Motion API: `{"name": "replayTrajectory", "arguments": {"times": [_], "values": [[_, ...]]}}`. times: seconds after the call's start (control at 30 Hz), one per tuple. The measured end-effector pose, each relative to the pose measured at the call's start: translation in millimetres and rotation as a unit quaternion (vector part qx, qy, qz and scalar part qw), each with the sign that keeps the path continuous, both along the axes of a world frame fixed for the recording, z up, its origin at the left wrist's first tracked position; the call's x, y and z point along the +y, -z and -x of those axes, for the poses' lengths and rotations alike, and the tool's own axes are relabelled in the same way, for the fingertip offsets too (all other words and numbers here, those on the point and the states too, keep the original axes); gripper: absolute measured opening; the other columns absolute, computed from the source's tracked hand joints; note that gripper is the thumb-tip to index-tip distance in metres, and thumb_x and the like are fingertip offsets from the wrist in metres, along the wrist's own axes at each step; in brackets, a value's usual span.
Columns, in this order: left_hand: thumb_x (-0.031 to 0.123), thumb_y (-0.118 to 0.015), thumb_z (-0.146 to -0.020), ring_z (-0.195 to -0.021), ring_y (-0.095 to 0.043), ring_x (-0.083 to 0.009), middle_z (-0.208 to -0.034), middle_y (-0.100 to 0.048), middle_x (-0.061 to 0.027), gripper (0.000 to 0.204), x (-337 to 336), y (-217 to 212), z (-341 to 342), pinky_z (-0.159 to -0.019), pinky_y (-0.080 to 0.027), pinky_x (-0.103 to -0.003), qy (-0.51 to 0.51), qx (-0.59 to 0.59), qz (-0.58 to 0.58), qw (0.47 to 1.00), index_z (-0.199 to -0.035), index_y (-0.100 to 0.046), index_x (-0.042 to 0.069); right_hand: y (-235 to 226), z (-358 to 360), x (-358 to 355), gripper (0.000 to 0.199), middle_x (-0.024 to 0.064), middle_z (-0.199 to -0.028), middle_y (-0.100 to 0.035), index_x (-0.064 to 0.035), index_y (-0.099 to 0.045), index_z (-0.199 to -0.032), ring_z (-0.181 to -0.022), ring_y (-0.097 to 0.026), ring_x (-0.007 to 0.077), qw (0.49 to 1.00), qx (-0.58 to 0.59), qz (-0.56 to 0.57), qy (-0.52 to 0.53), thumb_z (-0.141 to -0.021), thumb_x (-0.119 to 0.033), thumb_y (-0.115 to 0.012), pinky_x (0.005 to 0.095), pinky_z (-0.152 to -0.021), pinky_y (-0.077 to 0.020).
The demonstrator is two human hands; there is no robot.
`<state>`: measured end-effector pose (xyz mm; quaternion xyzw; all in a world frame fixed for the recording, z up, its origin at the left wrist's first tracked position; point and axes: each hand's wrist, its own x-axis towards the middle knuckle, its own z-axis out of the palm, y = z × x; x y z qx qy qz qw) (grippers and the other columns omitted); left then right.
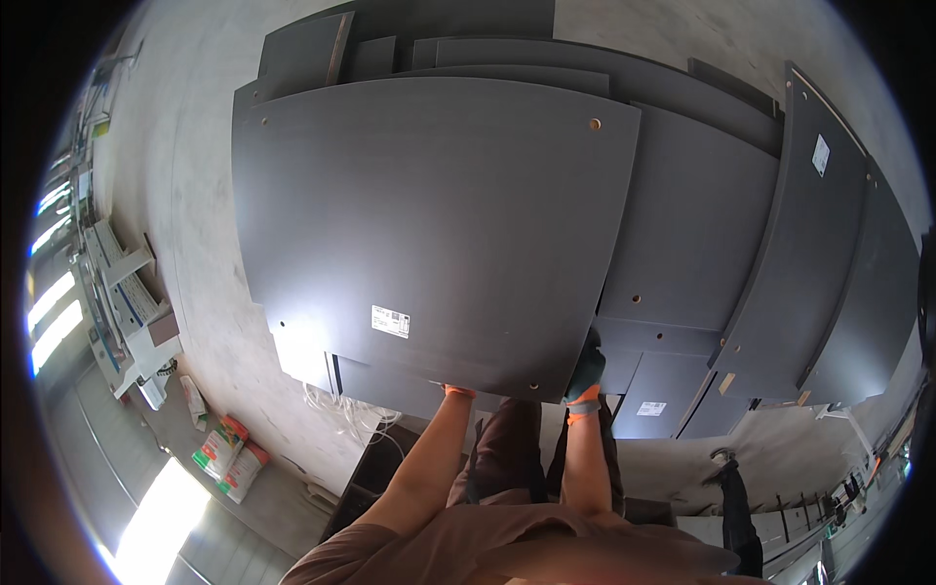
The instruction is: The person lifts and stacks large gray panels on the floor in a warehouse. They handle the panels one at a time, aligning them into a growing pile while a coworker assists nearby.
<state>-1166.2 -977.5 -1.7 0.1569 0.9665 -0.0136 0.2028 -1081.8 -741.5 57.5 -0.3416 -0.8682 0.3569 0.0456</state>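
Note:
A large dark grey board [429,224] with a white label and drilled holes near its corners lies in front of me, over other boards. My left hand [458,392] holds it from beneath at the front edge; only the orange cuff of a glove shows, and the fingers are hidden under the board. At the front right corner, my right hand [586,370], in a dark glove with an orange cuff, is closed on the board's side edge. Part of its fingers is hidden by the board.
Several more dark grey panels [697,214] are stacked underneath, behind and to the right. Clear plastic wrap [349,414] hangs near my left forearm. White-and-green bags [230,458] and white panel pieces [127,292] lie at left. Another person's dark-clothed leg [738,522] shows at lower right.

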Motion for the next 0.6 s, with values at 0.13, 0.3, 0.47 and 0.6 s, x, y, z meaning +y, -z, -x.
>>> {"name": "replayTrajectory", "arguments": {"times": [0.13, 0.3, 0.47, 0.6], "values": [[0.040, -0.052, -0.095, -0.135, -0.035, -0.0358, -0.145, -0.036, -0.0207, 0.058, 1.4, -1.1, 2.4, -0.110, -0.033, -0.046, 0.006, -0.004, -0.001, 1.000, -0.138, -0.042, 0.002, 4.2, 0.0, 3.5, 0.043, 0.0168, -0.119, -0.063, -0.0073, -0.057, -0.124, -0.083, -0.067, 0.0372, 0.999, -0.026, 0.037, 0.008, -0.086, -0.027, -0.059, 0.0416, -0.067, -0.0558], [0.040, -0.052, -0.095, -0.133, -0.037, -0.0359, -0.143, -0.038, -0.0208, 0.057, -3.9, -6.4, 0.5, -0.109, -0.034, -0.045, 0.020, -0.004, 0.005, 1.000, -0.136, -0.044, 0.001, 8.3, 3.8, 2.9, 0.039, 0.0185, -0.116, -0.063, -0.0065, -0.058, -0.122, -0.081, -0.067, 0.0393, 1.000, -0.013, 0.004, 0.021, -0.088, -0.024, -0.056, 0.0425, -0.067, -0.0560], [0.040, -0.052, -0.095, -0.131, -0.039, -0.0361, -0.142, -0.040, -0.0208, 0.056, -7.1, -7.1, 4.9, -0.108, -0.035, -0.045, 0.029, -0.001, 0.012, 1.000, -0.134, -0.046, 0.001, 6.6, 10.9, 4.8, 0.033, 0.0202, -0.114, -0.063, -0.0053, -0.061, -0.118, -0.087, -0.066, 0.0385, 0.999, 0.019, -0.035, 0.001, -0.089, -0.021, -0.055, 0.0433, -0.070, -0.0558], [0.040, -0.052, -0.095, -0.130, -0.040, -0.0362, -0.140, -0.042, -0.0209, 0.055, 2.4, -6.3, 13.5, -0.107, -0.036, -0.045, 0.049, 0.002, 0.020, 0.999, -0.133, -0.047, 0.001, 15.1, 2.8, 5.5, 0.032, 0.0189, -0.116, -0.063, -0.0035, -0.061, -0.118, -0.097, -0.064, 0.0345, 0.983, 0.079, 0.128, 0.105, -0.093, -0.022, -0.055, 0.0403, -0.082, -0.0528]]}}
